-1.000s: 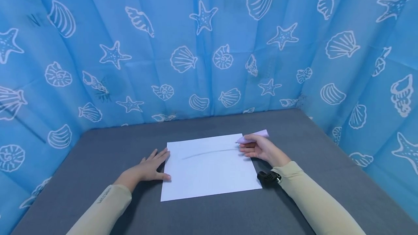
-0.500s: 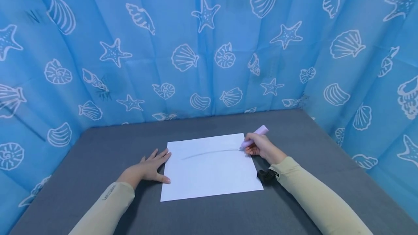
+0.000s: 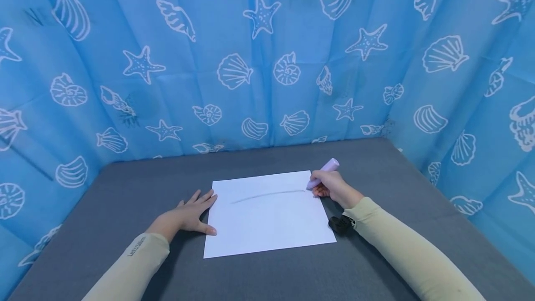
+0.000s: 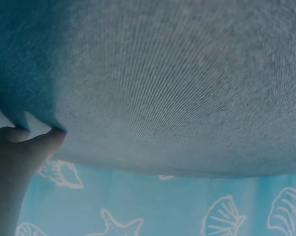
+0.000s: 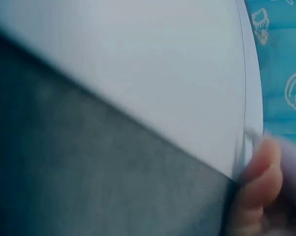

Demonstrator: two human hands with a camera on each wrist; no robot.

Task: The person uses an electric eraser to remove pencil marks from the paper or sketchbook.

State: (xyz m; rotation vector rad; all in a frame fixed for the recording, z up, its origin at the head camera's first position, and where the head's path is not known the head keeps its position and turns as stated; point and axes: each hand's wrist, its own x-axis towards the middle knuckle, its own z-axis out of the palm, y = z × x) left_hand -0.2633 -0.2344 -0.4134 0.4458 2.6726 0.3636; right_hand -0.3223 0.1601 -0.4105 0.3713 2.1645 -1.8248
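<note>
A white sheet of paper [image 3: 267, 222] lies on the grey table, with a thin, slightly arched dark line [image 3: 267, 194] across its upper part. My right hand [image 3: 334, 187] pinches a light purple marker [image 3: 329, 166] at the sheet's right edge. The marker's tip points down at the right end of the line; in the right wrist view the tip [image 5: 250, 132] sits right at the line. Spread out flat, my left hand [image 3: 190, 215] rests at the sheet's left edge, fingertips and thumb over the paper. The left wrist view shows part of that hand [image 4: 25, 152] on the cloth.
Grey cloth covers the table [image 3: 167, 175]. A blue curtain [image 3: 188, 82] with white shells and starfish hangs behind it and along both sides. A black wrist device [image 3: 340, 225] sits under my right wrist, near the paper's right edge.
My right hand has tilted the marker more upright and brought its tip down onto the right end of the line. My left hand has stayed on the paper's left edge.
</note>
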